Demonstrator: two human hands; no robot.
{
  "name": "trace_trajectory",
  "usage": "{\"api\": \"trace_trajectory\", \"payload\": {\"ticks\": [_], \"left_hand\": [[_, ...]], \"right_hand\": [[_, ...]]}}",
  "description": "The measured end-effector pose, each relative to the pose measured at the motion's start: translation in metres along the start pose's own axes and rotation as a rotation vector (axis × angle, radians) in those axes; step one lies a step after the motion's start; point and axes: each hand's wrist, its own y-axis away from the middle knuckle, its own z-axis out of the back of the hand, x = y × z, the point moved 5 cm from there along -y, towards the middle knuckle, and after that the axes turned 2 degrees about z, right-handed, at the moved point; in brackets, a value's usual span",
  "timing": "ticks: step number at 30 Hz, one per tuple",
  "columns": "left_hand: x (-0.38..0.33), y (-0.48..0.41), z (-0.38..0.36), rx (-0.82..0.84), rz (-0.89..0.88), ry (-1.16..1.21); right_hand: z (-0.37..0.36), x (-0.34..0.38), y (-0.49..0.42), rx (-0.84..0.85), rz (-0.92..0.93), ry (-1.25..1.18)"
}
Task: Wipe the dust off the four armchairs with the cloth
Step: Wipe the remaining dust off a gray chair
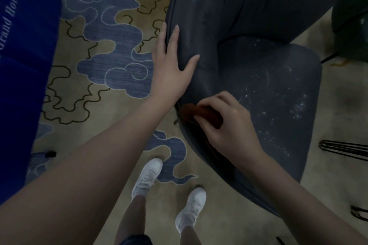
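While our left hand [171, 65] lies flat with fingers spread on the rim of the dark grey armchair [268, 77], our right hand [225, 123] curls around the brown cloth [199, 113], pressing it onto the dusty seat's near edge.

Single view on record: a wide-angle camera worn on the person's head, sited above the scene and facing forward and steeply down. The white shoes [169, 191] stand at 6 o'clock, almost directly beneath the lens, on the patterned carpet [111, 65]. The forearms enter frame at 7 and 5 o'clock. The left hand [171, 65] lies just left of centre, the right hand [225, 123] just below centre. The armchair [268, 85] fills the frame from centre to 1 o'clock, near enough that both hands lie on it. A blue banner [25, 65] is cropped at the 9 o'clock edge, and a dark green seat [350, 16] at 2 o'clock.
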Motion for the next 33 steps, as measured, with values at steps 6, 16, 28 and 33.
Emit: {"api": "trace_trajectory", "payload": {"ticks": [6,16,28,33], "left_hand": [[0.000,0.001,-0.001,-0.017,-0.010,-0.004],[-0.002,0.003,-0.001,-0.007,0.005,-0.047],[-0.018,0.043,-0.008,-0.066,0.064,-0.167],[-0.017,0.050,-0.016,-0.148,0.069,-0.271]], "right_hand": [[-0.003,0.001,0.016,-0.037,0.073,0.091],[0.013,-0.009,0.025,-0.074,0.067,0.047],[0.017,-0.030,0.051,0.093,0.263,0.106],[0.024,-0.055,0.022,-0.095,0.057,0.002]]}}
